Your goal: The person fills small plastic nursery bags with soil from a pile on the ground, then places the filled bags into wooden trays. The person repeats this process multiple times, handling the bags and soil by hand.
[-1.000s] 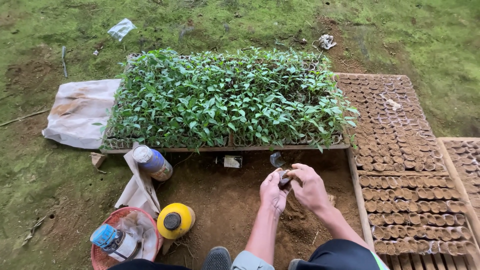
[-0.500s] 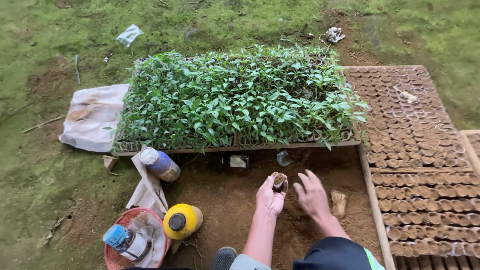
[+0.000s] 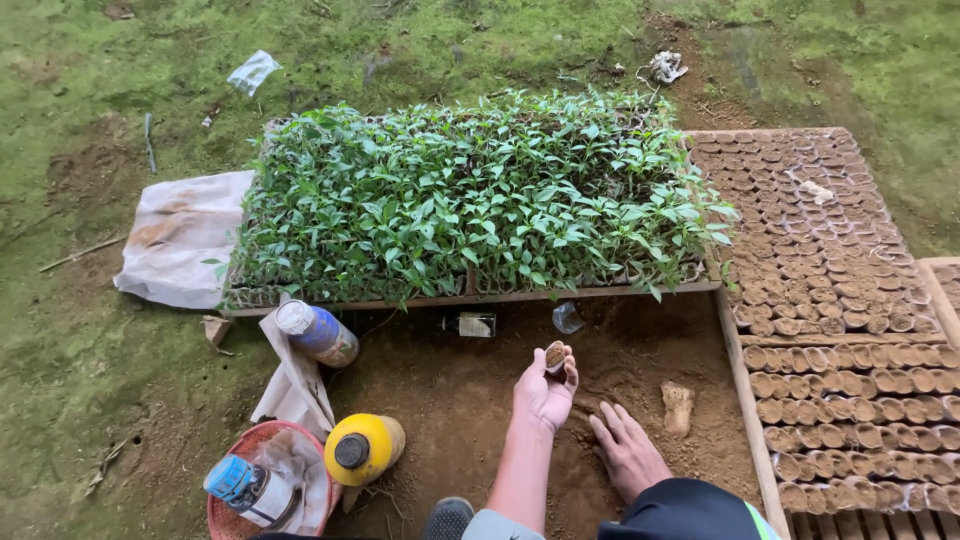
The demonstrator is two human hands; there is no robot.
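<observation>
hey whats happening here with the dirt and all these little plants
A person crouches on a patch of bare soil beside a bed of green seedlings. The left hand holds up a small soil-filled pot, while the right hand rests flat on the loose dirt. To the right lie rows of small filled pots with no plants in them. A yellow jug, a bottle and a red basket sit to the left.
</observation>
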